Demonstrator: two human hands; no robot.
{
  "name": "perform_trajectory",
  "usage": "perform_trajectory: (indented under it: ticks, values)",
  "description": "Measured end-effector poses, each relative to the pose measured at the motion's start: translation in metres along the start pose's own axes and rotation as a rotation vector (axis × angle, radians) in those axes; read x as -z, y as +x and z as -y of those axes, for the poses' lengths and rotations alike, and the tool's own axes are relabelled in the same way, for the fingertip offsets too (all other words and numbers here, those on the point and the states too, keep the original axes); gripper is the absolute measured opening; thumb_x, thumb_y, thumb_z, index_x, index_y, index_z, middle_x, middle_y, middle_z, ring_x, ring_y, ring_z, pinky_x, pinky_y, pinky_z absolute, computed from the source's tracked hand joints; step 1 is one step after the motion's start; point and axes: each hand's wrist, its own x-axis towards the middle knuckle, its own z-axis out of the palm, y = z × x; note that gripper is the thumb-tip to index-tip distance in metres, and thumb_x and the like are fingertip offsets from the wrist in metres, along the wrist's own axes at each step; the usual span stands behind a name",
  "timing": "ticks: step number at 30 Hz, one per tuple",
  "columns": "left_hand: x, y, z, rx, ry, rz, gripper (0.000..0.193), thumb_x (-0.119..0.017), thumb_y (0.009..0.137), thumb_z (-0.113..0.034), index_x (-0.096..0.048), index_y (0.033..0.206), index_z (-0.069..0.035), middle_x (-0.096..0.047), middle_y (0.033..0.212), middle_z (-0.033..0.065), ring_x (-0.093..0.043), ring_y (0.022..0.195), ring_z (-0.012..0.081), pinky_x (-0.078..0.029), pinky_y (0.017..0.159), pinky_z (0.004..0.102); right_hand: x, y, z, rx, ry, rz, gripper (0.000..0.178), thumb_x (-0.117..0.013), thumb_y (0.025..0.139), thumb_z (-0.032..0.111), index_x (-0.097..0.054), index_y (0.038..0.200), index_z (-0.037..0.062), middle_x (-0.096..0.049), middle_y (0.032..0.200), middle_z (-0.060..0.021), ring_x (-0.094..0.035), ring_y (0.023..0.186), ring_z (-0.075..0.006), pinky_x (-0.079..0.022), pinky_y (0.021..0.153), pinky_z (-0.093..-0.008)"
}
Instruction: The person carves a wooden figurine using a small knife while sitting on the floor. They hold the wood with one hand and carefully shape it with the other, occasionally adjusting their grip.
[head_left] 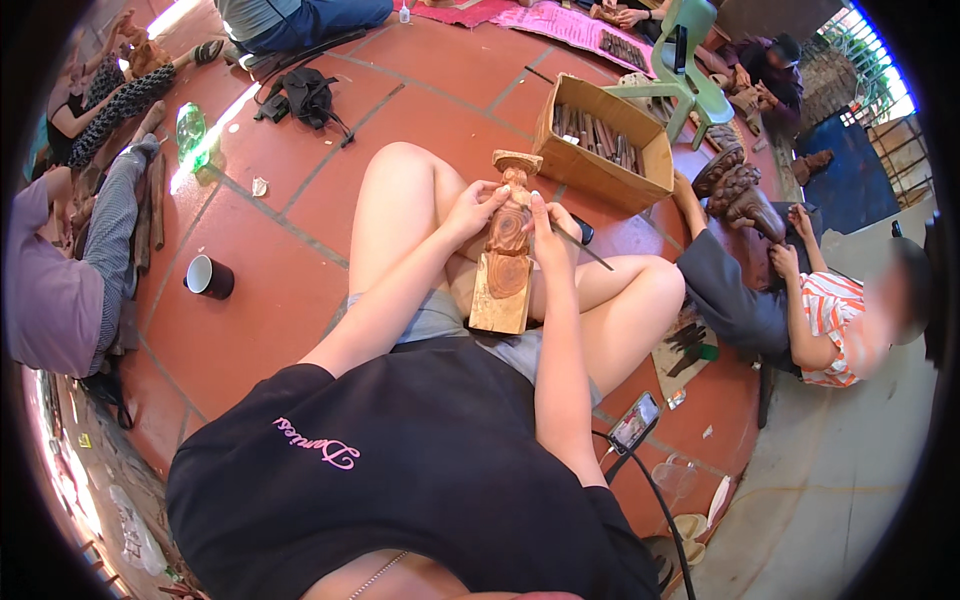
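One carved wooden piece (pixel 507 275): held over the lap, between the bent legs (pixel 398 205); squared pale block nearest the body, rounded carving along the middle, wider cap at the far end.
Left hand (pixel 476 212): closed on the carved wooden piece, fingers and thumb against its upper left side.
Right hand (pixel 556 230): curled around a thin dark tool (pixel 592 255), just beside the right side of the carving, thumb pointing up along it.
Tool shaft: slanting out past the fingers, down toward the right knee.
Cardboard box (pixel 580 168): open, beyond the right hand, filled with slim rods (pixel 598 138).
Floor (pixel 285 340): red tiles, with a dark cup (pixel 209 277) tipped at left and a phone (pixel 634 422) lit at right.
Neighbour at right (pixel 832 312): in striped shirt, with hands near a dark carving (pixel 748 205).
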Motion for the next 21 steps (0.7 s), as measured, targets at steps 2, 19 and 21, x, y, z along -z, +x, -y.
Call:
perform_trajectory:
  ticks: [2,19,21]
  values:
    - [0.002,0.004,0.009,-0.045,-0.024,0.001,0.044,-0.063,0.094,-0.032,-0.051,0.117,0.004,-0.065,0.100,0.0111,-0.062,0.092,0.0136,-0.051,0.080,0.0263,0.003,-0.007,0.006,-0.037,-0.106,0.030,0.042,-0.061,0.094,0.039,-0.066,0.078,0.0003,-0.062,0.061,-0.0040,-0.052,0.054,-0.0068,-0.042,0.052,-0.0228]
    - [0.006,0.027,0.036,-0.115,0.111,0.013,0.045,-0.061,0.095,-0.035,-0.054,0.113,0.005,-0.065,0.102,0.0125,-0.061,0.093,0.0148,-0.050,0.082,0.0274,0.006,-0.013,-0.002,0.013,0.069,-0.069,0.042,-0.063,0.093,0.038,-0.066,0.073,0.0016,-0.056,0.054,0.0005,-0.049,0.050,-0.0065,-0.038,0.050,-0.0212]
    - [0.008,0.025,0.038,-0.121,0.086,0.012,0.044,-0.060,0.095,-0.035,-0.054,0.113,0.005,-0.065,0.102,0.0123,-0.061,0.094,0.0148,-0.050,0.083,0.0272,0.010,-0.014,-0.007,-0.064,0.019,0.005,0.037,-0.061,0.093,0.034,-0.066,0.075,0.0021,-0.059,0.057,-0.0026,-0.054,0.052,-0.0076,-0.042,0.051,-0.0242]
